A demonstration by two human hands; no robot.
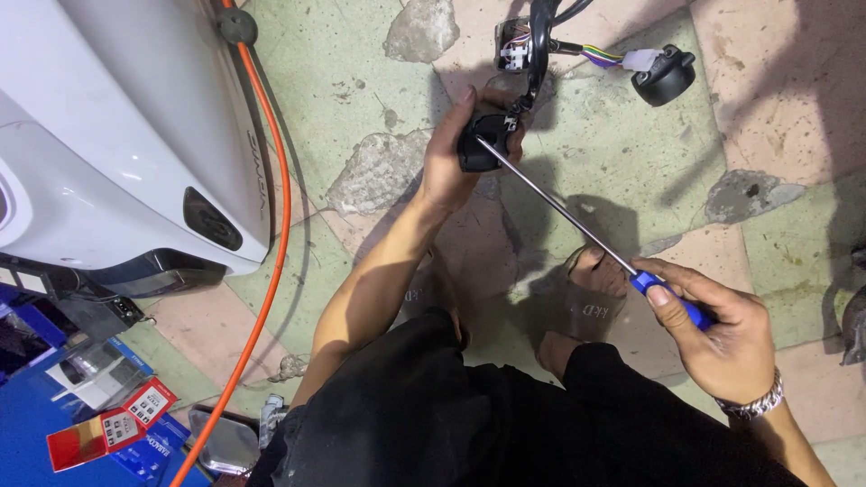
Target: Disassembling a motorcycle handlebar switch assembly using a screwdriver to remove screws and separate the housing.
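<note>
My left hand point(451, 153) grips a small black switch housing point(478, 144) held out over the tiled floor. Wires run from it up to a black part with a white connector point(516, 50) and on to a black round piece point(665, 75) lying on the floor. My right hand point(717, 325) holds the blue handle of a long screwdriver point(559, 212). Its thin metal shaft reaches up and left, and its tip rests in the black housing. A metal bracelet point(756, 404) sits on my right wrist.
A white scooter body panel point(117, 135) fills the left side. An orange hose point(275, 234) runs down beside it. Blue boxes and a red card point(108, 424) lie at the lower left, next to a mirror point(225, 442). My sandalled feet point(586, 307) rest below the screwdriver.
</note>
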